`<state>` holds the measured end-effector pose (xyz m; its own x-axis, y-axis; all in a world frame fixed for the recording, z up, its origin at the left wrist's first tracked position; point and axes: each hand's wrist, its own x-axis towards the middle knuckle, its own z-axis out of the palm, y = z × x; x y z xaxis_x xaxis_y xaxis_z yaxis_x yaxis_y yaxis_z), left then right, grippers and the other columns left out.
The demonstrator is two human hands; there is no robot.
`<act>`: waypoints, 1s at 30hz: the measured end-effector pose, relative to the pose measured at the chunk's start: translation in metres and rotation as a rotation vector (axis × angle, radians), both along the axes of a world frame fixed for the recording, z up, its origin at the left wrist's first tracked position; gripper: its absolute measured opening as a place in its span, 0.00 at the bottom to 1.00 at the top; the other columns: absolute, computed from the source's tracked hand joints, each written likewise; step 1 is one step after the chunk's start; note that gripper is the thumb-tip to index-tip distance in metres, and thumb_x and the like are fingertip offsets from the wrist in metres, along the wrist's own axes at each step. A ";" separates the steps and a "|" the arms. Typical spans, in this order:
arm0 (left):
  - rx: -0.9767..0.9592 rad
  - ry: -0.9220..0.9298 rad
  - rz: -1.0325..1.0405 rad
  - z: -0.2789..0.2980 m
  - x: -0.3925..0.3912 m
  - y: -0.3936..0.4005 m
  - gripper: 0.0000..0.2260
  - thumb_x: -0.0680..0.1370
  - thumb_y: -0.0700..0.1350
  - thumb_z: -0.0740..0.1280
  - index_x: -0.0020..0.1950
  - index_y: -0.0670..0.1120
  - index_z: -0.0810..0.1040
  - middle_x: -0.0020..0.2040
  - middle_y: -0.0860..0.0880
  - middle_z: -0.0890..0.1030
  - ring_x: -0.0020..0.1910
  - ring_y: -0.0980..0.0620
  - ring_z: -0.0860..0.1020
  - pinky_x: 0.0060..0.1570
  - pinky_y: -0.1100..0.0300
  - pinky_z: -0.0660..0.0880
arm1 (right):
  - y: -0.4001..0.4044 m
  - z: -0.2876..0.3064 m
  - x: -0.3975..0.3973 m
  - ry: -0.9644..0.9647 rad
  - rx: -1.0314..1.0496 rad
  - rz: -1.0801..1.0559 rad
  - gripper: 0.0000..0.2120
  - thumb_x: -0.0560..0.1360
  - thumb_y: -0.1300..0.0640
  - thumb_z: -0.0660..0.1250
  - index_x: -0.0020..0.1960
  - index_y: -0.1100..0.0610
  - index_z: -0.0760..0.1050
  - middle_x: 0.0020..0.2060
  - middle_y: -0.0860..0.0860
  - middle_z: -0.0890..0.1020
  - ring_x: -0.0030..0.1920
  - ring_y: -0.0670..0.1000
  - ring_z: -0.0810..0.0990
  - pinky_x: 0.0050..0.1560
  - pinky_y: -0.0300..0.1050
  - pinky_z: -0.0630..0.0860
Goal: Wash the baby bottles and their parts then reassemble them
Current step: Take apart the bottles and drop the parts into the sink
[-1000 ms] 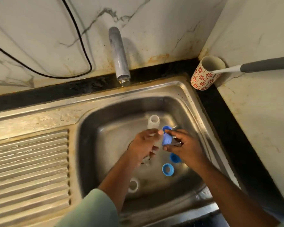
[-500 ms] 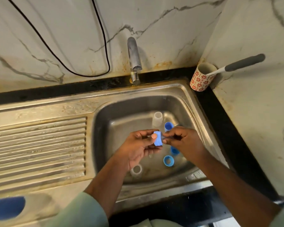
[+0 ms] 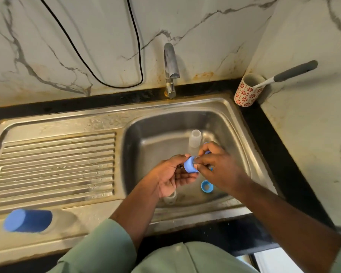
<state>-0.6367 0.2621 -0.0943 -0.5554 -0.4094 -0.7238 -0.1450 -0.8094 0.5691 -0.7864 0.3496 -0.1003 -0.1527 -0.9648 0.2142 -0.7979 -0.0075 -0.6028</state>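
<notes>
The person is standing over the steel sink (image 3: 242, 138), working both hands above the basin. The left hand (image 3: 171, 174) is cradling a small blue collar (image 3: 190, 164), fingers curled under it and thumb on top, while the right hand (image 3: 219, 168) is pinching at the collar's open end, apparently working a clear teat in or out, though that piece is too hidden to be sure. Below them a clear bottle (image 3: 195, 141) is standing upright on the basin floor, a second blue ring (image 3: 207, 186) is lying flat near the right wrist, and another clear piece (image 3: 170, 198) is peeking out under the left forearm. A blue cap (image 3: 28, 220) is lying on its side on the near ledge, well apart from the rest. The tap (image 3: 171, 69) is not running. The danger, I would say, is wet fingers: the collar could be slipping free and dropping among the loose parts, or rolling toward the drain, and that cap looks ready to roll off the ledge if a sleeve is brushing it.
</notes>
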 end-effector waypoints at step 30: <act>-0.011 0.115 -0.033 -0.005 -0.004 -0.019 0.21 0.72 0.51 0.70 0.57 0.37 0.81 0.45 0.37 0.85 0.38 0.49 0.85 0.38 0.59 0.83 | -0.037 0.000 -0.012 -0.593 0.267 -0.238 0.10 0.68 0.65 0.73 0.36 0.57 0.74 0.27 0.47 0.73 0.25 0.41 0.68 0.29 0.35 0.67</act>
<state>-0.6402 0.2429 -0.0989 -0.6478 -0.3977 -0.6498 -0.1042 -0.7987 0.5926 -0.7981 0.3123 -0.1004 -0.3851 -0.8985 -0.2108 -0.2944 0.3361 -0.8946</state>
